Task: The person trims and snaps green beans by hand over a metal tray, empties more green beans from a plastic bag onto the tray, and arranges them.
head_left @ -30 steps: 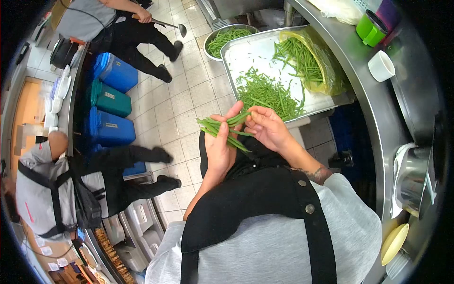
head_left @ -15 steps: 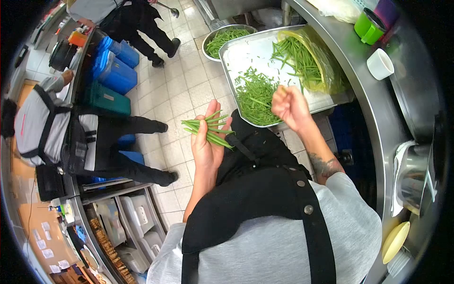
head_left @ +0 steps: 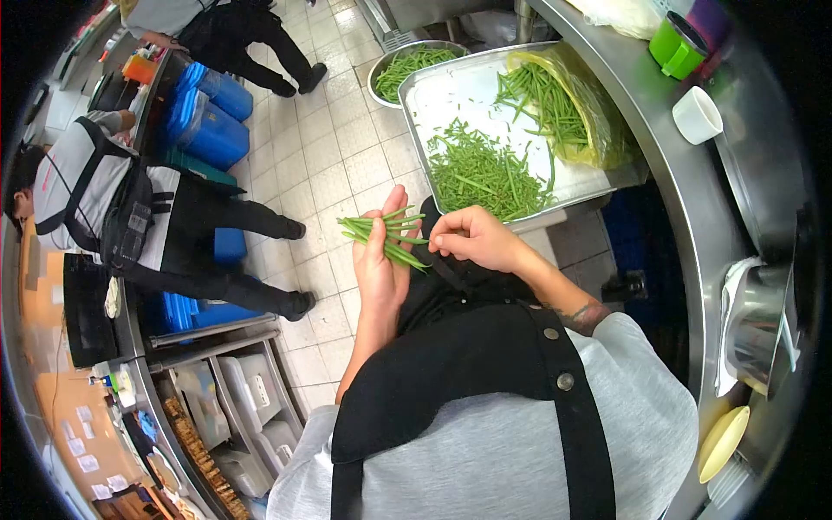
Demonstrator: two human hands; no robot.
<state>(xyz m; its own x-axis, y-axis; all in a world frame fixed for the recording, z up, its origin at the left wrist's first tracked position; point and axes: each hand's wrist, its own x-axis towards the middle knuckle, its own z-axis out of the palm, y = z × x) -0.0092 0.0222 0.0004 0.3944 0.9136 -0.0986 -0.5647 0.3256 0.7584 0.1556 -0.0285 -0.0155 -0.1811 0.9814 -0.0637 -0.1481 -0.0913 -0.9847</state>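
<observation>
A small bunch of green beans [head_left: 400, 254] lies across the palm of my left hand [head_left: 376, 273], with the thumb closed over it. My right hand [head_left: 475, 237] is beside the bunch, its thumb and forefinger pinched at the right end of one bean. Beyond my lap stands a white tray [head_left: 472, 84]. Small trimmed bean pieces [head_left: 481, 173] are heaped in its near part. At the tray's far right, whole green beans [head_left: 550, 104] spill from an open yellow plastic bag [head_left: 611, 130].
A metal bowl [head_left: 379, 95] of green beans is just beyond the tray. A steel counter [head_left: 663, 147] curves along my right, with a green container [head_left: 676, 50] and white cup [head_left: 697, 116]. On the left, two people [head_left: 95, 186] stand by a counter with blue bins [head_left: 212, 130] below.
My right hand has come from above the trimmed pieces in the tray to the bean ends at my left hand. The left hand keeps its bunch. The people on the left have shifted.
</observation>
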